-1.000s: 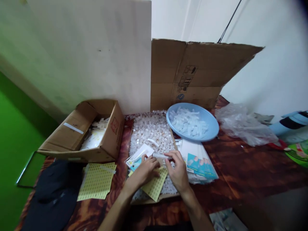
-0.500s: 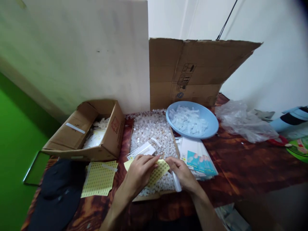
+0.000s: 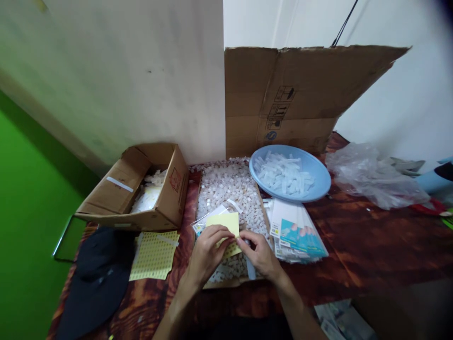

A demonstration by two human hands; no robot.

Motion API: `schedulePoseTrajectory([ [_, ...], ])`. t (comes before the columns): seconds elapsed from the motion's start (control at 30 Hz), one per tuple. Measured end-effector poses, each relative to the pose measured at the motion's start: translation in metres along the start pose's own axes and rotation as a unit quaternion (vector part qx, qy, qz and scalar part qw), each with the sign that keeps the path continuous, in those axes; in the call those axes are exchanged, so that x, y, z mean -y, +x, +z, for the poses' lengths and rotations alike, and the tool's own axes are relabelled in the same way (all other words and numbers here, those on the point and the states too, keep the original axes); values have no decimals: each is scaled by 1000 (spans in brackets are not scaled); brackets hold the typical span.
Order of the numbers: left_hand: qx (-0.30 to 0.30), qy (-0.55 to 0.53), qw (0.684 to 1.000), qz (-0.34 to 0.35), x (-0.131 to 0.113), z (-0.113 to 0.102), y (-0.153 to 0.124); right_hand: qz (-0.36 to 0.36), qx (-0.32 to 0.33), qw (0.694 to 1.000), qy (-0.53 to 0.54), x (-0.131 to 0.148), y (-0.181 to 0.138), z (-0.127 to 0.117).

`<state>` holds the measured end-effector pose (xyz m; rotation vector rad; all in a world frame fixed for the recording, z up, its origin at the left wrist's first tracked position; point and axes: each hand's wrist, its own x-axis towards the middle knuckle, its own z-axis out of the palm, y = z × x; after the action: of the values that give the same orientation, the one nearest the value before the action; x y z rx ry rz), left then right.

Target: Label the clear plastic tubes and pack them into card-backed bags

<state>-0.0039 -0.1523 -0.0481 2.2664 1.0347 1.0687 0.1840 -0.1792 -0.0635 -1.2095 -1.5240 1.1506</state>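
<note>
My left hand (image 3: 212,248) is closed on a yellow sticker sheet (image 3: 226,222), which is bent so that its plain side and a dotted part both show. At the sheet's right edge, the thumb and fingers of my right hand (image 3: 260,252) are pinched together. A narrow translucent plastic packet (image 3: 250,268) hangs down from under that hand, held in its fingers. Beneath both hands is a shallow cardboard tray filled with small whitish pieces (image 3: 226,184). A flat clear pouch with a white card (image 3: 212,215) lies on the pieces, partly behind the sheet.
A blue bowl (image 3: 323,182) of similar packets stands at the right, behind stacked printed pouches (image 3: 300,236). At the left are an open cardboard box (image 3: 177,193), more sticker sheets (image 3: 155,257) and a black cap (image 3: 99,278). A crumpled plastic bag (image 3: 375,177) lies far right.
The sticker sheet has been tilted up, so its plain side now shows. My hands have come closer together, with my right fingers at its edge. The view has shifted slightly.
</note>
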Motion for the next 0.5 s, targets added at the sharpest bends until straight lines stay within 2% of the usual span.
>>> schedulePoseTrajectory([
  [0.27,27,-13,999,-29,7,13,-3,-31,-1,997,-72,-4,-1,-5],
  [0.5,71,-50,995,-42,5,12,0,-46,6,993,-108,-6,-2,-8],
])
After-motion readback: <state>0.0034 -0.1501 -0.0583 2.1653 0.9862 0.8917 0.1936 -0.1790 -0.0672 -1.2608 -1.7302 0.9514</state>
